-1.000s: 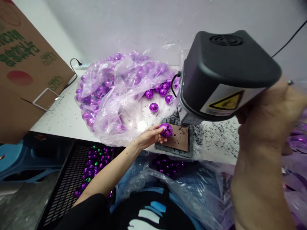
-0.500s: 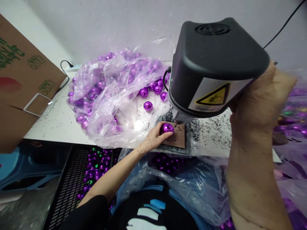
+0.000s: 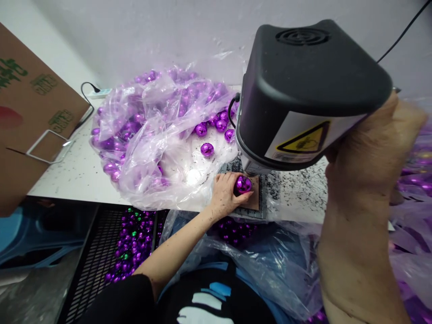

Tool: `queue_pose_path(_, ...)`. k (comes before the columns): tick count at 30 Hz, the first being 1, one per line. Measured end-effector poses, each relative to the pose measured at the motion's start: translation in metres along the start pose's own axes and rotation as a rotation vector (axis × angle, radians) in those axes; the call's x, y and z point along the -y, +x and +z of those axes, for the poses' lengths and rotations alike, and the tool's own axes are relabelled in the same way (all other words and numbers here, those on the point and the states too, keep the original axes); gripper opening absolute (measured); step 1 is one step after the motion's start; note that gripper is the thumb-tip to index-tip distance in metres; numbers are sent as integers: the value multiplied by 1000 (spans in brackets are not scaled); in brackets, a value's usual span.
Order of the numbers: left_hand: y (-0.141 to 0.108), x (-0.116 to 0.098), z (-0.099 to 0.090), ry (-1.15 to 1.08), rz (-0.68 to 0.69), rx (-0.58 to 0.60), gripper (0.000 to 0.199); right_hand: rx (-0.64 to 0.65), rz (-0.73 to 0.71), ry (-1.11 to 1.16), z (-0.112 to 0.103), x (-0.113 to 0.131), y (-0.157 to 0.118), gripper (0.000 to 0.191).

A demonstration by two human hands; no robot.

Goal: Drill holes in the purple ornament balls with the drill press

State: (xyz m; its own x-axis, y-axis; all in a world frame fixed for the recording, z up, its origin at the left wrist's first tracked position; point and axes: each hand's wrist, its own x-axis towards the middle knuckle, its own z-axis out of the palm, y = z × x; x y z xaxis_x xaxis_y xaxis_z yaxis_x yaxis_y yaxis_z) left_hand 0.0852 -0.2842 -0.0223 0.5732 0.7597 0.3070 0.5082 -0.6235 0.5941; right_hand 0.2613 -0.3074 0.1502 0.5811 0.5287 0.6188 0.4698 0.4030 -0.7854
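Observation:
My left hand [image 3: 227, 194] pinches a shiny purple faceted ball [image 3: 243, 184] between thumb and fingers. The ball rests over a brown pad [image 3: 254, 203] on a dark base, right under the lower tip of a black machine [image 3: 303, 90] with a yellow warning sign. Whether the tip touches the ball I cannot tell. My right hand [image 3: 374, 126] is raised and curled at the machine's right side, partly blurred. Its fingers and whatever they hold are hidden behind the housing.
Clear plastic [image 3: 151, 135] wraps many purple balls on the white table [image 3: 67, 180]. Loose balls [image 3: 207, 150] lie at its opening. Black flecks cover the tabletop [image 3: 300, 189]. A cardboard box [image 3: 37, 117] stands left; a black crate [image 3: 91, 252] with purple and green balls sits below.
My left hand has moved slightly right with the purple ball, bringing it closer under the machine's tip. The right hand stays by the machine. The whole view has shifted a little.

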Motion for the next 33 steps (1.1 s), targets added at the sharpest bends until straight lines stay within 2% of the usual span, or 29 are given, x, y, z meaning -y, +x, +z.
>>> queue_pose_path(3,-2,1,3,4,15,-41,44,-43,40,3,-2,10,-12,42)
queue_pose_path(7,-3,3,4,7,10,-48,43,-97,-105,-203,-9,19,-44,38)
queue_pose_path(10,-3,4,6,1,16,-47,44,-102,-165,-326,-18,14,-71,29)
queue_pose_path(14,-3,4,6,-3,24,-57,44,-151,-225,-303,-25,-4,-95,19)
queue_pose_path(19,-3,3,5,2,15,-50,44,-221,-266,-242,-21,-22,-102,20)
queue_pose_path(28,-2,-1,2,32,-12,-28,45,-198,-338,-103,-13,-27,-105,23)
queue_pose_path(33,-3,-1,2,37,-12,-25,46,-230,-379,-33,-6,-35,-111,24)
